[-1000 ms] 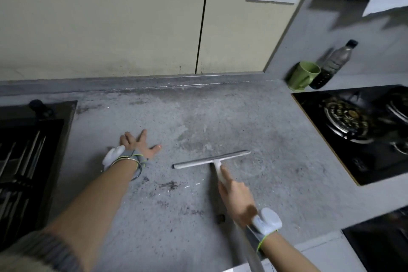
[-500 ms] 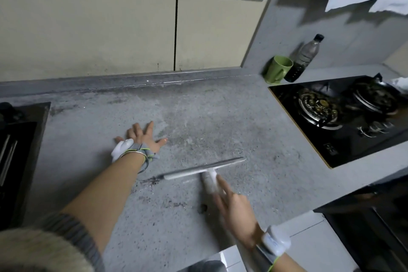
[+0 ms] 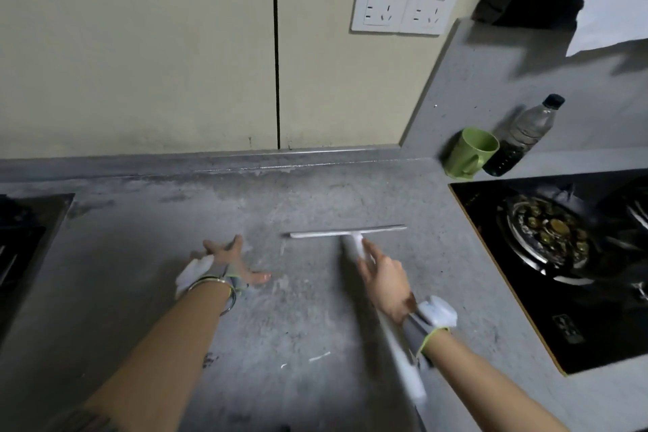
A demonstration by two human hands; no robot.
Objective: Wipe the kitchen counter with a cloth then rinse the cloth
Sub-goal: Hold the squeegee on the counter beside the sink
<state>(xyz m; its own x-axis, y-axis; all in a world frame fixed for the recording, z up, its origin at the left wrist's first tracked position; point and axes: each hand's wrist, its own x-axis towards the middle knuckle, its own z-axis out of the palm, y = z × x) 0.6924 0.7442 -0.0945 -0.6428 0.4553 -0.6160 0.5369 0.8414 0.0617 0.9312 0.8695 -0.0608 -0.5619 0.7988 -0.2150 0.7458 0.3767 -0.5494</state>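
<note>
The squeegee (image 3: 350, 233) is sitting farther up the desk (image 3: 140, 238) now, blade lying left-right; right hand (image 3: 384, 277) is gripping its handle, left hand (image 3: 229, 261) is pressing flat, fingers spread.

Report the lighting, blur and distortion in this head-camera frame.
Head view: dim, flat light; the green mug and bottle cast soft shadows leftward; squeegee handle smears with motion blur near the right hand; wide-angle bending tilts the wall sockets.

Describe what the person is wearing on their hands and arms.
Both forearms are bare. The left hand has a white pad strapped at the wrist with a grey band edged in lime green, plus thin metal bangles. The right hand has a matching white pad and grey, lime-edged strap. A grey knit sleeve shows at the left elbow.
</note>
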